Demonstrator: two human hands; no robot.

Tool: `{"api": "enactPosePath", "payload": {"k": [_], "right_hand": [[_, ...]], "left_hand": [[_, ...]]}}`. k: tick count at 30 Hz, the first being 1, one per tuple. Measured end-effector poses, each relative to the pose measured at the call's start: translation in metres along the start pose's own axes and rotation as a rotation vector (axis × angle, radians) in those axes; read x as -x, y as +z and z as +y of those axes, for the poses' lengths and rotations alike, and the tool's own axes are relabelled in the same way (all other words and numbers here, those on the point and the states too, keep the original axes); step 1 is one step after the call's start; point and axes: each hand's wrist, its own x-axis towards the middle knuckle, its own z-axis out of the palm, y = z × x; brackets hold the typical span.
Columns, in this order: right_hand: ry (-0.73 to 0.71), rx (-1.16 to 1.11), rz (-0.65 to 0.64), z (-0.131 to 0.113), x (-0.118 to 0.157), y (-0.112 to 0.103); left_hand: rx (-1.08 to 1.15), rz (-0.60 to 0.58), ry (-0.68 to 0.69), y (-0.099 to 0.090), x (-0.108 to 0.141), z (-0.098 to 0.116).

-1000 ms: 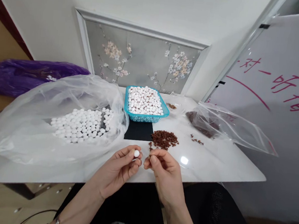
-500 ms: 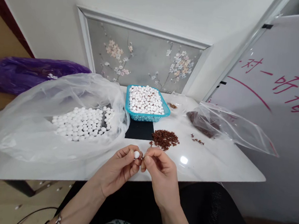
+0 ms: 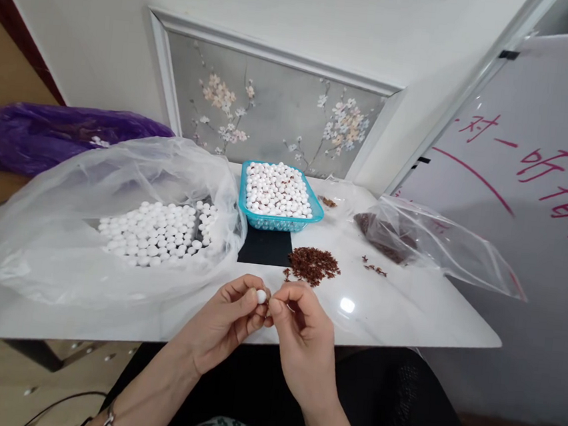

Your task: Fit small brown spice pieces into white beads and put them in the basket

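Our left hand (image 3: 226, 321) pinches a smooth white ball (image 3: 261, 296)
Beside it, tilted inward, our right hand (image 3: 304, 339) pinches closed, contents unclear

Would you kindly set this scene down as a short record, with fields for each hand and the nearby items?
Left hand: holds a single white ball
Right hand: pinched, beside that ball; anything gripped is too small to tell
Brown pile: small loose pieces on the white table
Blue basket: filled with white balls
Translucent bag: at left, more white balls inside
Zip bag: at right, brown contents
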Motion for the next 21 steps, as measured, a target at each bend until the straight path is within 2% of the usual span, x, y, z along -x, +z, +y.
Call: {"api": "enactPosePath", "payload": {"k": [12, 21], "right_hand": [[0.005, 0.060, 0.002, 0.0000, 0.0000, -0.0011], [0.075, 0.027, -0.037, -0.0030, -0.0001, -0.0015]], "left_hand": [[-0.082, 0.011, 0.016, 0.0016, 0.0008, -0.0012], [-0.146, 0.025, 0.043, 0.0006, 0.0019, -0.0019]]}}
